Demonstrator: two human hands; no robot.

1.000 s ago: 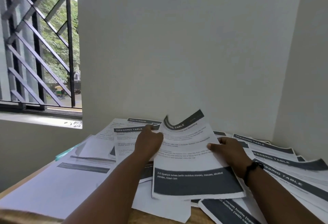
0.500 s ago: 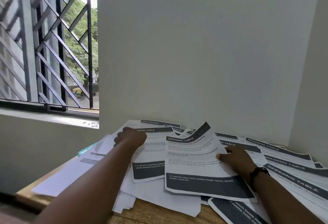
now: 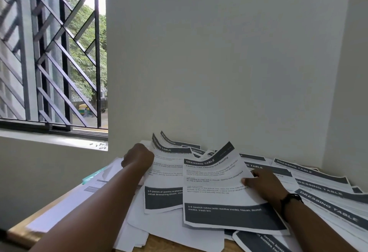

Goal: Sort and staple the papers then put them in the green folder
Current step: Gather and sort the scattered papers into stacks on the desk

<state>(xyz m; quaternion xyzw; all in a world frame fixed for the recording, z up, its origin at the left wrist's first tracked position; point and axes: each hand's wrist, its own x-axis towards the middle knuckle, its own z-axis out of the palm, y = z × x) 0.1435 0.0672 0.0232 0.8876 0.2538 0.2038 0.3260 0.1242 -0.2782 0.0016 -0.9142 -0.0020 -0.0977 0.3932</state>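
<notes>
1. Left hand [image 3: 137, 159] is curled around the left edge of a "Dressing Table" sheet [image 3: 163, 182], the jewelry one, knuckles up; the fingertips are hidden under the paper.
2. Right hand [image 3: 262, 184] lies on the right edge of the lipstick sheet [image 3: 217, 190], thumb on top of the page and fingers lost beneath it, so it looks like a pinch on that edge.
3. What's changed: a second ago both hands were on the lipstick sheet, lifted and bowed. Now the left has gone out to the left, onto the neighbouring page, and the lipstick sheet lies lower, only its top corner curling.
4. My read: that's sorting under way, matching pages gathered one per hand. No stapling yet, and I can't spot a stapler anywhere.
5. Beyond the right hand, more "Dressing Table" pages [image 3: 322, 190] fan out toward the corner of the wall.
6. Beyond the left hand, a green edge [image 3: 93, 176] pokes out from under blank sheets. Probably the green folder, buried, and it'll need digging out later.
7. Underneath, the wooden table [image 3: 22, 231] shows at its near edge.
</notes>
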